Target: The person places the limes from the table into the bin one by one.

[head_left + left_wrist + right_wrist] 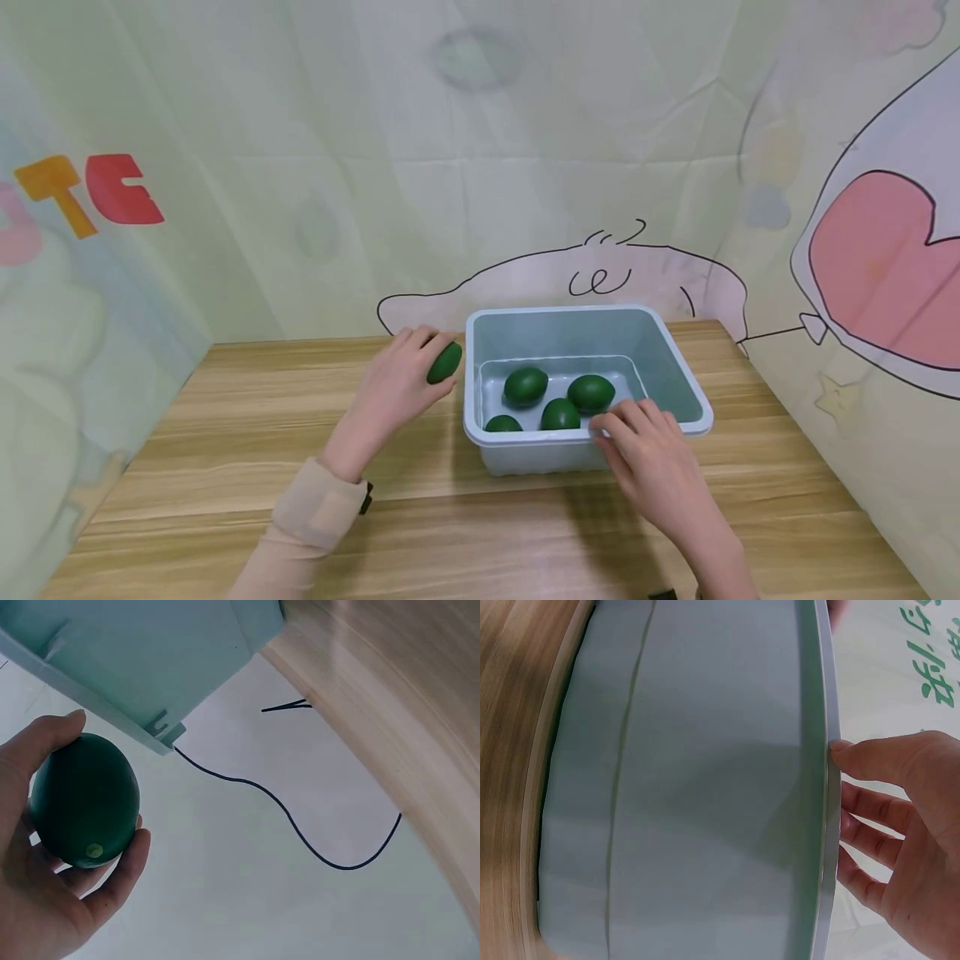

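Note:
My left hand (408, 375) holds a smooth dark green avocado (446, 363) just outside the left wall of a pale blue plastic bin (525, 457). In the left wrist view, thumb and fingers wrap round the avocado (86, 799), whose pale stem spot faces the camera. The bin stands on the table, and several more avocados, one of them a green avocado (526, 386), lie on its floor. With my right hand (648, 454) I pinch the bin's near rim toward its right end. The right wrist view has the thumb on the rim (831, 795) and the other fingers behind it.
The wooden table (300, 417) carries the bin near its back edge. Behind it hangs a pale cloth backdrop (337, 167) with cartoon drawings, which also runs along both sides. The bin's near wall partly hides the closest avocados.

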`<state>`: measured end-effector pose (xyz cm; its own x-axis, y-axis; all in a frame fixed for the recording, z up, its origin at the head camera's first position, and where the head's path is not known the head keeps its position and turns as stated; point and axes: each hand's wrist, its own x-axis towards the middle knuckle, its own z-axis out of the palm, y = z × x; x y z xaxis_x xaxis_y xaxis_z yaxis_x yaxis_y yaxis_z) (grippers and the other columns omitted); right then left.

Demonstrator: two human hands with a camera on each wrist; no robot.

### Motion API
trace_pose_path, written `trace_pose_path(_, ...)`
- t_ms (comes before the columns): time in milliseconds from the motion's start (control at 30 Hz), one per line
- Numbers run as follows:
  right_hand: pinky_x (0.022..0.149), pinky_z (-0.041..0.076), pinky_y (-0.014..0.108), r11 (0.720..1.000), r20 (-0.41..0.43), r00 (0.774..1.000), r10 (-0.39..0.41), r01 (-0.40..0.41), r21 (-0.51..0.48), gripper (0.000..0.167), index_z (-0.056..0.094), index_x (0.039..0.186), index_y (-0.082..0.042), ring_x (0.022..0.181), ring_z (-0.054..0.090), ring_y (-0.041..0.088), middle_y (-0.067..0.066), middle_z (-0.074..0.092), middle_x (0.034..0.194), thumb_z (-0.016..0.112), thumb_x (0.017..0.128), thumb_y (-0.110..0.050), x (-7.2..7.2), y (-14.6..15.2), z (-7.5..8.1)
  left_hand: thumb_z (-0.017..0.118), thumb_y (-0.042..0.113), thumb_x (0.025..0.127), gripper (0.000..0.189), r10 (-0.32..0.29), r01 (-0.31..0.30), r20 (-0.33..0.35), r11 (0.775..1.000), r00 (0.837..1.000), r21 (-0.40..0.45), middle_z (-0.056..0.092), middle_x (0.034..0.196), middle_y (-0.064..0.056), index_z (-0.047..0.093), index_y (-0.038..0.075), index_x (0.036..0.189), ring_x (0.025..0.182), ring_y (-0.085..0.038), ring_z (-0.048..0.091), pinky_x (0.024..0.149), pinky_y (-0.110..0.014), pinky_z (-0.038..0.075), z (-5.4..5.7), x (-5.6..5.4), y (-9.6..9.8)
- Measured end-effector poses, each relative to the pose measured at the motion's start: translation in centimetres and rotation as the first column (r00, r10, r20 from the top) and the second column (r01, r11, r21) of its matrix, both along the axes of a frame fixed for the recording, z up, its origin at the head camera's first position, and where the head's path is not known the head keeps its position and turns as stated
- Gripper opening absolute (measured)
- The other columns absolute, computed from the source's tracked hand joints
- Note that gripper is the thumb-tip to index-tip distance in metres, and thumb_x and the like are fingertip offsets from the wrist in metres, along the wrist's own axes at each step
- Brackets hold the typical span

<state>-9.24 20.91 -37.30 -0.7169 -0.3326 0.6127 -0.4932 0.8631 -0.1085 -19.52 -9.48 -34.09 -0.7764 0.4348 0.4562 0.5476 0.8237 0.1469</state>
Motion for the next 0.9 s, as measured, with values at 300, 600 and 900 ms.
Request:
trace_pose_path(300,0.071,0.038,0.03,1.0,0.012,1.0,-0.004,0.004,0.002,0.015,0.068,0.094,-0.018,0.086,0.049,0.015,-0.005,0.06,0.088,0.072,0.082,-0.01,0.0,0.1,-0.1,0.075,0.027,0.081,0.047,-0.04,0.039,-0.054,0.999,0.998,-0.021,0.064,0.112,-0.008,0.062,0.012,0.124,0.094,-0.025,0.058,0.072,-0.035,0.052,0.9,-0.5,1.0)
trace_pose_path(600,0.072,0.038,0.031,1.0,0.03,0.999,-0.013,0.013,0.006,0.014,0.068,0.094,-0.018,0.086,0.049,0.015,-0.005,0.06,0.088,0.072,0.082,-0.011,0.0,0.0,0.0,0.076,0.028,0.08,0.048,-0.086,0.079,-0.091,0.994,0.992,-0.075,0.064,0.111,-0.007,0.061,0.014,0.124,0.094,-0.025,0.059,0.069,-0.034,0.054,1.7,-0.7,2.3)
trace_pose_path(900,0.072,0.038,0.031,1.0,0.03,0.999,-0.012,0.012,0.006,0.015,0.068,0.093,-0.018,0.086,0.049,0.015,-0.005,0.06,0.088,0.073,0.082,-0.011,0.0,0.0,0.0,0.075,0.03,0.081,0.048,-0.134,0.121,-0.104,0.984,0.985,-0.127,0.063,0.109,-0.006,0.061,0.013,0.124,0.095,-0.023,0.058,0.073,-0.033,0.054,2.3,-0.7,3.6)
